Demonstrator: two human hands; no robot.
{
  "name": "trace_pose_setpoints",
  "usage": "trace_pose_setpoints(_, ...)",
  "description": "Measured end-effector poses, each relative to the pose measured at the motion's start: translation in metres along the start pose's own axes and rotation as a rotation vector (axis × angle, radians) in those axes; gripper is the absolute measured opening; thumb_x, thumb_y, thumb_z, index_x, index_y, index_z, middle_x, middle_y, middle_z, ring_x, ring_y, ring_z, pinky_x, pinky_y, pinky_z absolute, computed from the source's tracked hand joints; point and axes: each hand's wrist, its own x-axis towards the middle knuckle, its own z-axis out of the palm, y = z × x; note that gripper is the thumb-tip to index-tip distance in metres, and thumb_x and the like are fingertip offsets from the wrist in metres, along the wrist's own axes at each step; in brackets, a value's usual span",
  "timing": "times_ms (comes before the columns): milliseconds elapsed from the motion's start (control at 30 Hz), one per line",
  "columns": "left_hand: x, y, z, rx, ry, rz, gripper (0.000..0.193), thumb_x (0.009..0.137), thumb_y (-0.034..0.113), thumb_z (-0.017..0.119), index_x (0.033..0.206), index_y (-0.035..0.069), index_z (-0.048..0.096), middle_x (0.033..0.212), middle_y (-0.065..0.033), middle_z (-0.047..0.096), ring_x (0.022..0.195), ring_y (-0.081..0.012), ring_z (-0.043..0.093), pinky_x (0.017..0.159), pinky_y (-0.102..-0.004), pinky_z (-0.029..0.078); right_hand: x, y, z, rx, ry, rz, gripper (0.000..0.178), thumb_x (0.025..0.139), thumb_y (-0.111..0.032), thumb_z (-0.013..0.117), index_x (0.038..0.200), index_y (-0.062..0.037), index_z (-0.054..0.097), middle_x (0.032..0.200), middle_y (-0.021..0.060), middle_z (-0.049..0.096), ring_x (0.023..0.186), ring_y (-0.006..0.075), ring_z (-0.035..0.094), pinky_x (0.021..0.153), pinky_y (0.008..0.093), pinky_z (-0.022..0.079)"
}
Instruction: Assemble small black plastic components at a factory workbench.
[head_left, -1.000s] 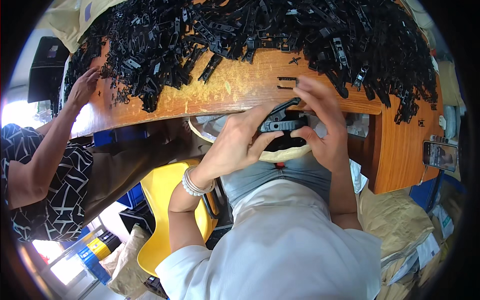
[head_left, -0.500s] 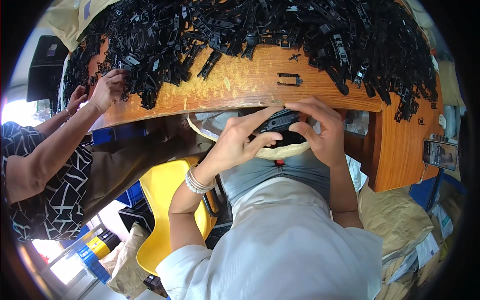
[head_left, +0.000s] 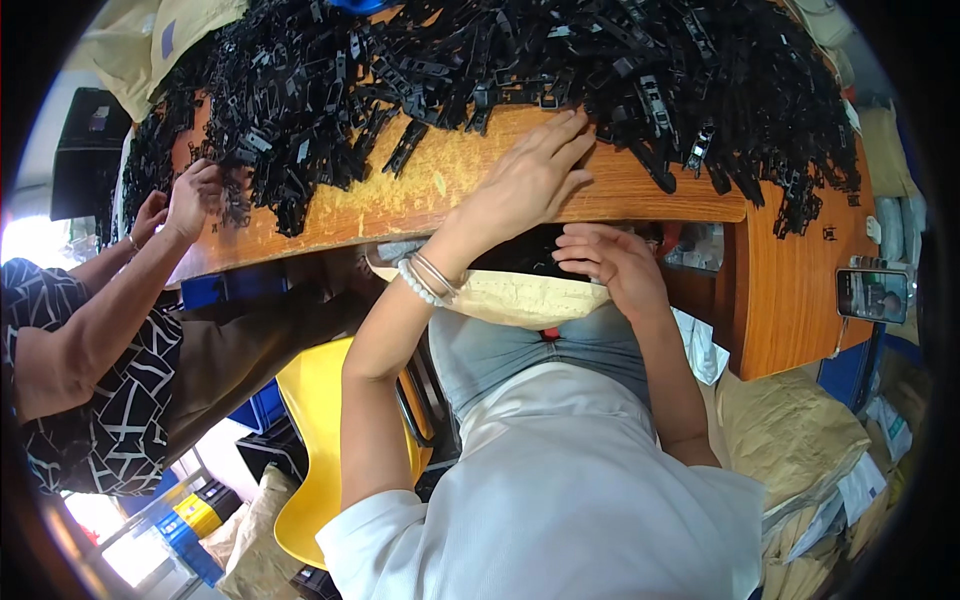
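My left hand (head_left: 535, 172) reaches over the table's near edge with its fingers stretched out. Its fingertips are at the front of a large heap of black plastic parts (head_left: 430, 75), and nothing shows in its grasp. What lies under the palm is hidden. My right hand (head_left: 622, 268) hovers above the mouth of a cream-coloured sack (head_left: 520, 298) on my lap, fingers loosely bent and apart, apparently holding nothing. Dark contents show inside the sack beneath my hands, too dim to make out singly.
To the left, a co-worker's hands (head_left: 192, 205) handle parts at the heap's edge. A yellow chair (head_left: 315, 450) stands at my left. On the right are a phone (head_left: 872, 295) by the wooden table (head_left: 790, 290) and brown paper sacks (head_left: 790, 430) on the floor.
The black plastic part held between both hands is gone from them. My left hand has moved forward over the table; my right has opened by the sack. The co-worker's hands have shifted slightly.
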Motion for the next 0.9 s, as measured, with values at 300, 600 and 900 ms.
trace_pose_setpoints(300, -0.035, 0.030, 0.006, -0.106, -0.095, 0.111, 0.035, 0.069, -0.001, 0.057, 0.102, -0.010, 0.051, 0.111, -0.0228, 0.048, 0.104, -0.0355, 0.047, 0.086, -0.0373, 0.042, 0.021, 0.035, -0.007, 0.557, -0.076, 0.086, 0.031, 0.089, -0.021, 0.036, 0.103, 0.0040, 0.047, 0.098, 0.0157, 0.056, 0.087, 0.0246, 0.056, 0.077, 0.0356, 0.046)
trace_pose_setpoints(600, -0.045, 0.062, 0.005, -0.250, -0.248, 0.231, 0.026, 0.068, 0.003, 0.063, 0.091, -0.006, 0.055, 0.094, -0.0158, 0.055, 0.093, -0.0297, 0.052, 0.079, -0.0368, 0.045, 0.021, 0.033, -0.020, 0.802, -0.173, 0.245, 0.028, 0.089, -0.018, 0.038, 0.094, 0.0046, 0.054, 0.086, 0.0126, 0.060, 0.079, 0.0191, 0.058, 0.072, 0.0281, 0.047)
trace_pose_setpoints(900, -0.040, 0.059, -0.013, -0.275, -0.069, 0.066, 0.015, 0.068, -0.001, 0.064, 0.081, -0.006, 0.059, 0.084, -0.0156, 0.059, 0.081, -0.0293, 0.057, 0.071, -0.0342, 0.047, -0.030, 0.024, -0.107, 0.638, 0.176, 0.027, 0.020, 0.085, -0.016, 0.048, 0.094, 0.0002, 0.055, 0.089, 0.0130, 0.059, 0.077, 0.0186, 0.057, 0.061, 0.0247, 0.045)
